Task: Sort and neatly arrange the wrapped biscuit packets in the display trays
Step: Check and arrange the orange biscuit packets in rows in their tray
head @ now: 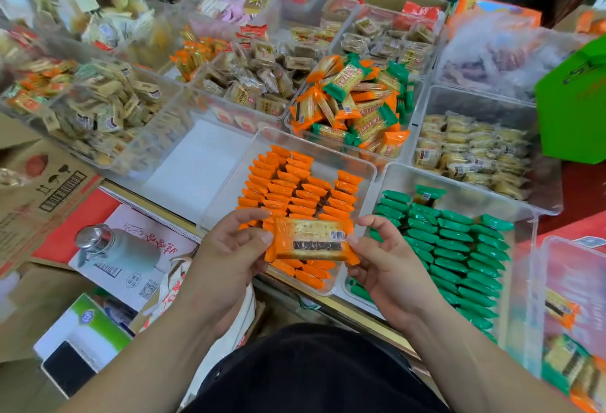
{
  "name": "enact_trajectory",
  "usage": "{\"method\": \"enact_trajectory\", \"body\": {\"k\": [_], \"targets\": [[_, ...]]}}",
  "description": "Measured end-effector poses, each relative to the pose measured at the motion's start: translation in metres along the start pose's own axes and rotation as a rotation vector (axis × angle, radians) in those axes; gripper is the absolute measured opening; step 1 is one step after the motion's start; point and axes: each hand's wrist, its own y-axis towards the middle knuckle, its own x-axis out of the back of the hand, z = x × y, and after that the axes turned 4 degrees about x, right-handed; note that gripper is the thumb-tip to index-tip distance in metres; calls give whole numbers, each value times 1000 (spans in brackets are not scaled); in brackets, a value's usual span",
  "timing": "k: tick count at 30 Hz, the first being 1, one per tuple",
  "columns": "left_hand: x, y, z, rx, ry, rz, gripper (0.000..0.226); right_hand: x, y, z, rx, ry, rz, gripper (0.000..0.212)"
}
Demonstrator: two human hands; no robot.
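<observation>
We've got the orange packet (311, 242) flat at lower centre, long axis running left to right. Left hand (229, 248) and right hand (380, 262) each pinch one end, right over the orange tray (314, 147), near rows.

Packet (311, 243) over tray (234, 188), second tray (475, 198) right

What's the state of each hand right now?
Left hand: closed, pinching the left end of the orange biscuit packet.
Right hand: closed, pinching the same packet's right end.
</observation>
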Motion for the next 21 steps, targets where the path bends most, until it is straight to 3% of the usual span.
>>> {"method": "enact_trajectory", "body": {"k": [3,8,12,15,21], "targets": [[-2,0,3,10,31,11,34,2,-2,2,31,1,9,11],[-1,3,-2,-93,262,-17,25,8,-2,3,-56,60,2,32],[2,10,-8,-84,383,-67,11,6,0,3,-156,-79,18,6],[7,19,-12,110,223,-6,14,6,0,2,-238,-87,29,27],[9,28,-14,267,55,54,12,6,5,-1,-292,23,22,31]]}}
